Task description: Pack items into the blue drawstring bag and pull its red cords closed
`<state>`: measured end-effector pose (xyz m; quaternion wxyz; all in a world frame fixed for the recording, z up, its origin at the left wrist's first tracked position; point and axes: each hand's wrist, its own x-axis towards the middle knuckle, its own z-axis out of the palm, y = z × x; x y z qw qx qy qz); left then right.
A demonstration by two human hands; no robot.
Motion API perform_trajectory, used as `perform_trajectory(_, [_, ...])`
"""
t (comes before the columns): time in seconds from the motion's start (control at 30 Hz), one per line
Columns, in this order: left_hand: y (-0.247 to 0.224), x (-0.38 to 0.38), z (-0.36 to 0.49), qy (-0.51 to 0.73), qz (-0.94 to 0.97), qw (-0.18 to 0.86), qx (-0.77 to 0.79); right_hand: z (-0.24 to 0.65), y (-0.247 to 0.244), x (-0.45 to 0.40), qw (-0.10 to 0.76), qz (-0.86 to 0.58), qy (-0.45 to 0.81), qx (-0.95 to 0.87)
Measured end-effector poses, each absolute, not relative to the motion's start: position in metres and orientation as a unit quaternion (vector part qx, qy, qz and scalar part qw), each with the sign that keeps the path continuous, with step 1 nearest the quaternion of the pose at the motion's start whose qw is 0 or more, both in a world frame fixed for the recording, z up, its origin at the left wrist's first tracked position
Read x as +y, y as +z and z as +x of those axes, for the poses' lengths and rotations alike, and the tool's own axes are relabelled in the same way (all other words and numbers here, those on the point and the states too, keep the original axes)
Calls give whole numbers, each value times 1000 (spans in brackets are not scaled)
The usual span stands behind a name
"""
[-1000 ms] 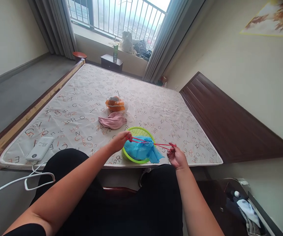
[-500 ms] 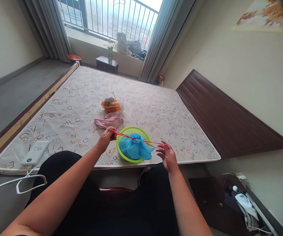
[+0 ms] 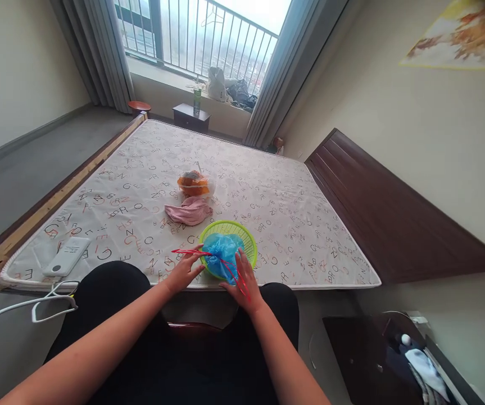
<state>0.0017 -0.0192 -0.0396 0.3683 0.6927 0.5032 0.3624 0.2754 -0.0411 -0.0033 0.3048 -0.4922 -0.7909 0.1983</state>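
Observation:
A light green mesh basket (image 3: 248,243) stands at the near edge of the mattress, with a blue plastic drawstring bag (image 3: 224,246) inside. The bag's neck is gathered in the middle, and red drawstrings (image 3: 178,251) run out from it to both sides. My left hand (image 3: 186,271) is at the basket's left rim, fingers apart, with one red loop lying across it. On the near right side, my right hand (image 3: 246,284) rests against the bag with its fingers stretched out. The other red loop drapes over the back of that hand.
Beyond the basket lie a pink cloth (image 3: 189,211) and a clear bag with orange contents (image 3: 195,184) on the mattress (image 3: 276,191). A white power bank (image 3: 67,256) with cables lies near left. A dark headboard (image 3: 377,202) stands on the right, above a dark bedside surface (image 3: 352,351).
Both hands have come inward to the bag from holding the red drawstrings pulled apart. The strings now lie slack over the hands. The bag sits more compactly in the basket.

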Motion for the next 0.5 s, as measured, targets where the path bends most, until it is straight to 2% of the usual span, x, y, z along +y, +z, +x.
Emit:
perform_trajectory(0.13, [-44,-25,-4,322,745,329,483,260,11,-9,247,-488,250,-799])
perform_trajectory(0.23, [-45,-27,-11,325,760,303,475,266,39,12,221,-453,224,-834])
perform_trajectory(0.37, [-49,-24,-16,344,744,299,488,278,94,43,323,-445,206,-810])
perform_trajectory(0.5, [-60,-18,-12,365,734,294,491,279,157,94,391,-489,248,-739])
